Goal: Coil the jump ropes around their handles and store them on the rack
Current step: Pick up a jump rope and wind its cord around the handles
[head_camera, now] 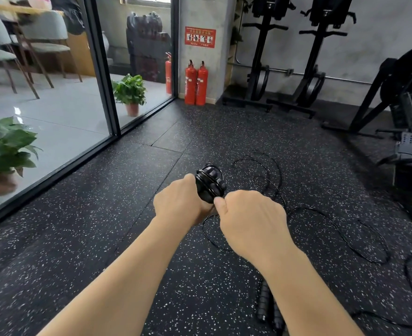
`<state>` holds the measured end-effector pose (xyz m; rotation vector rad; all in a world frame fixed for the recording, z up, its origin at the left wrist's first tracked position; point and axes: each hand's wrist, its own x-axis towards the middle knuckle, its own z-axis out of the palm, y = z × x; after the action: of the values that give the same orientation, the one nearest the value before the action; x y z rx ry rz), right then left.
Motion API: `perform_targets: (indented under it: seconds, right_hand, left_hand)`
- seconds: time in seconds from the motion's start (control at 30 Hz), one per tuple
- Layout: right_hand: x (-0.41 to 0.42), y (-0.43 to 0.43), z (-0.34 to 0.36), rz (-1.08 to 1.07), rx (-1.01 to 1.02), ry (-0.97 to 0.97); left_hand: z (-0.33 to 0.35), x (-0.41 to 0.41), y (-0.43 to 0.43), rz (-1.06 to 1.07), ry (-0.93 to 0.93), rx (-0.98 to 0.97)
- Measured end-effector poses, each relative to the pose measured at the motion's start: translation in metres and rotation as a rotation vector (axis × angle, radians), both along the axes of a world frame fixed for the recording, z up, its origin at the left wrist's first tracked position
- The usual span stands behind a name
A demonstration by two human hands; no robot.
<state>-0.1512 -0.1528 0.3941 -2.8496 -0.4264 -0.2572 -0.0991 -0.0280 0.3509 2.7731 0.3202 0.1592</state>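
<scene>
Fingers of both hands are curled closed: the right hand (251, 219) pinches the thin black cord (341, 235) between thumb and forefinger right at the bundle, and the left hand (179, 202) is wrapped round the lower end of the paired handles (210, 184), held above the floor (103, 238) in front of the body. Nearest the camera, a second jump rope (267, 304) lies on the floor just under the right forearm, its handles side by side and its cord looping off to the right. The held handles point up and away from the person, long axis tilted slightly right, with several turns of cord already round the upper part. Beyond them the loose cord trails in wide loops across the floor. My judgement: those loops look to cross one another and may cross the other rope's cord, so pulling in slack could snag or drag it; a loose pinch would let the wound turns spring off. Black equipment stands (307, 57) line the far wall
</scene>
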Motion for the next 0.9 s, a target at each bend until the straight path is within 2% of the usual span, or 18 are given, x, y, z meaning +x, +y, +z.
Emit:
perform_targets:
  seconds: [0.13,0.23,0.33,0.5,0.63,0.73,0.9]
  right_hand:
    - [0.009,-0.004,0.004,0.01,-0.091,-0.086]
    - [0.021,-0.014,0.002,0.063,-0.18,-0.086]
    - [0.031,-0.027,-0.003,0.116,-0.178,-0.047]
    - [0.041,-0.044,-0.004,0.111,-0.083,-0.066]
    - [0.051,-0.055,-0.014,0.094,0.142,-0.008]
    - [0.059,-0.063,-0.021,0.11,0.292,0.028]
    - [0.067,-0.075,-0.026,0.066,0.684,0.294]
  left_hand:
    - [0.002,-0.004,-0.012,-0.107,-0.008,0.114]
    - [-0.005,-0.006,-0.021,-0.296,-0.007,0.246]
    - [-0.006,-0.008,-0.027,-0.501,0.033,0.387]
    - [-0.004,-0.019,-0.035,-0.746,0.049,0.333]
    - [-0.001,-0.024,-0.038,-0.855,0.04,0.288]
    - [-0.004,-0.022,-0.033,-0.87,-0.079,0.209]
    - [-0.001,-0.03,-0.033,-0.879,-0.185,0.143]
